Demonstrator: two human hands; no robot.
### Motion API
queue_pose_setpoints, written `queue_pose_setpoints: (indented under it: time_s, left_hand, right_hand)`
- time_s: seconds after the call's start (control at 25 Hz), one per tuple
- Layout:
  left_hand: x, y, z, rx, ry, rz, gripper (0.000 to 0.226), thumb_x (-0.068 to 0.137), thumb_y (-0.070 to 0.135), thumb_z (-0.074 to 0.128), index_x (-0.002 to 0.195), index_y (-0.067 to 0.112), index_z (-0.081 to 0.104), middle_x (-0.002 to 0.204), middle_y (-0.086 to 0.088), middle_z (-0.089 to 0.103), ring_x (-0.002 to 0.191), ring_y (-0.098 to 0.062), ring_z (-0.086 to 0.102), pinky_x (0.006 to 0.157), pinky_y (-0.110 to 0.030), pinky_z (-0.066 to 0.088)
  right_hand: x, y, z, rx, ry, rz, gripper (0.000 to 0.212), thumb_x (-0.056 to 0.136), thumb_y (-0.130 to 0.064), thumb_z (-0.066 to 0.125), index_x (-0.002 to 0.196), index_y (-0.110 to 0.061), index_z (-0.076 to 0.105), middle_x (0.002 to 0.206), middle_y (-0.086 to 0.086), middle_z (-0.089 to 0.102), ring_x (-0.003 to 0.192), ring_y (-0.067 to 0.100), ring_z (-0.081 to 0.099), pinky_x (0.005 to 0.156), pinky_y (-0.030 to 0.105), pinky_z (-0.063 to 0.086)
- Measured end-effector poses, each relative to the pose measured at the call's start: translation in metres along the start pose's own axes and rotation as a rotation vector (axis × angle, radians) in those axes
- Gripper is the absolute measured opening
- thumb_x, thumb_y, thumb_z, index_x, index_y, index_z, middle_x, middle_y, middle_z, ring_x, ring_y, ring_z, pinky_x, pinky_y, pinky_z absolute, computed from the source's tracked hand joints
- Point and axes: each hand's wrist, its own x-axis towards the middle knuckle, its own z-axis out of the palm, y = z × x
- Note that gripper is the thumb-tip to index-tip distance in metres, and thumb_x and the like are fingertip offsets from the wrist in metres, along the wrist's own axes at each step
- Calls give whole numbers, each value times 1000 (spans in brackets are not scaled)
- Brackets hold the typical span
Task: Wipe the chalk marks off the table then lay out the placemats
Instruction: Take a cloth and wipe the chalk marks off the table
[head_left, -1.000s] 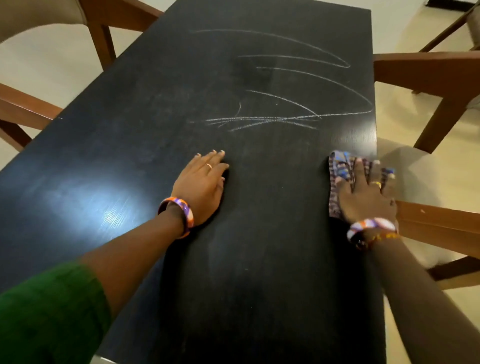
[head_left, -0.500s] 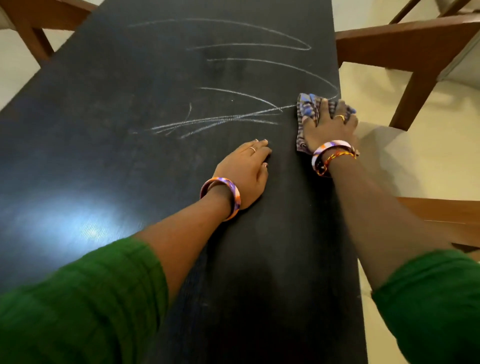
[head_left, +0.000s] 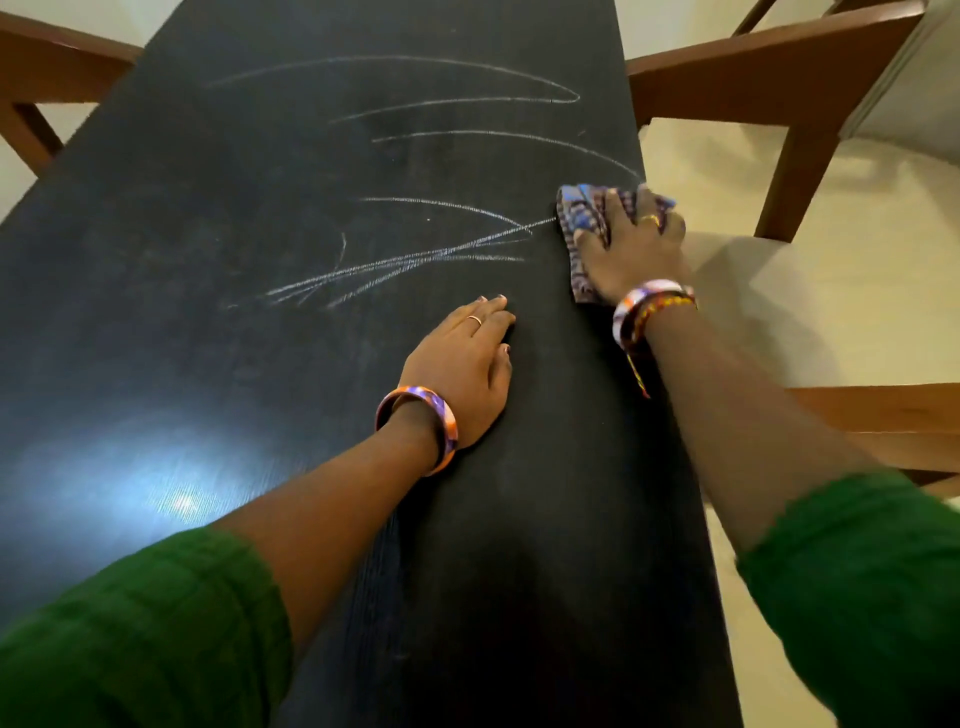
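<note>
A long black table (head_left: 182, 322) carries white chalk marks (head_left: 415, 257), several curved and scribbled lines across its far half. My right hand (head_left: 631, 249) presses a blue and purple patterned cloth (head_left: 582, 218) flat on the table at its right edge, right at the end of the scribbled lines. My left hand (head_left: 462, 364) lies palm down on the table, fingers together, just below the scribble and holding nothing. No placemats are in view.
Wooden chairs stand around the table: one at the far right (head_left: 779, 88), another at the near right (head_left: 893, 415), and one at the far left (head_left: 47, 78). A pale cushioned seat (head_left: 769, 291) sits beside the table's right edge. The floor is light.
My right hand slid the cloth forward along the table's right edge, from beside my left hand up to the end of the chalk scribble. My left hand stayed flat on the table.
</note>
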Motion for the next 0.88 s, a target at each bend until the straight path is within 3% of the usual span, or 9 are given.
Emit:
queue_pose_setpoints:
  time_s: [0.08, 0.16, 0.36, 0.44, 0.56, 0.72, 0.88]
  left_hand:
    - [2, -1, 0, 0, -11, 2, 41, 97, 19, 37, 137, 14, 43, 151, 1, 35, 142, -14, 26, 113, -21, 19]
    - [1, 0, 0, 3, -20, 9, 41, 97, 19, 37, 137, 13, 42, 151, 0, 34, 142, -15, 25, 113, -21, 18]
    - [2, -2, -1, -18, -31, 36, 43, 98, 17, 34, 140, 10, 38, 152, -4, 31, 143, -17, 23, 115, -22, 14]
    - [3, -3, -1, -15, -60, 43, 44, 98, 17, 32, 141, 10, 35, 154, -4, 28, 144, -17, 20, 116, -23, 13]
    - [2, -3, -1, 2, -77, 80, 46, 97, 13, 31, 143, 8, 30, 155, -7, 23, 145, -19, 16, 117, -24, 10]
    - [-4, -6, -5, -64, -112, 140, 46, 96, 9, 33, 142, 7, 33, 155, -8, 24, 145, -20, 16, 116, -25, 11]
    - [-24, -42, -22, -163, -42, 291, 40, 92, 12, 47, 132, 9, 49, 145, -7, 43, 139, -21, 33, 112, -28, 25]
  right_hand:
    - [22, 0, 3, 43, -17, 51, 60, 95, -49, 33, 149, -28, 18, 159, 1, 4, 144, 36, 6, 114, 48, 19]
    - [-2, 2, 2, 25, -3, 28, 60, 95, -47, 33, 149, -26, 18, 159, 3, 4, 144, 34, 6, 117, 45, 13]
    - [-199, -8, 7, -73, 7, 131, 61, 94, -51, 23, 149, -30, 8, 160, 0, 2, 146, 30, -1, 116, 46, 9]
    - [-239, -20, 7, -151, -18, 144, 63, 91, -53, 16, 149, -31, 7, 160, 1, 4, 146, 30, 0, 116, 46, 8]
    - [-186, -21, 9, -156, -19, 149, 60, 96, -51, 23, 149, -34, 0, 159, -3, -6, 146, 29, -7, 116, 47, 3]
    - [-104, -28, 10, -72, -17, 199, 57, 97, -47, 27, 149, -32, 8, 160, -3, -2, 146, 29, -6, 117, 49, 2]
    - [-177, -39, 20, -115, -4, 165, 59, 95, -51, 21, 149, -32, 8, 160, -2, 3, 146, 29, -1, 116, 48, 5]
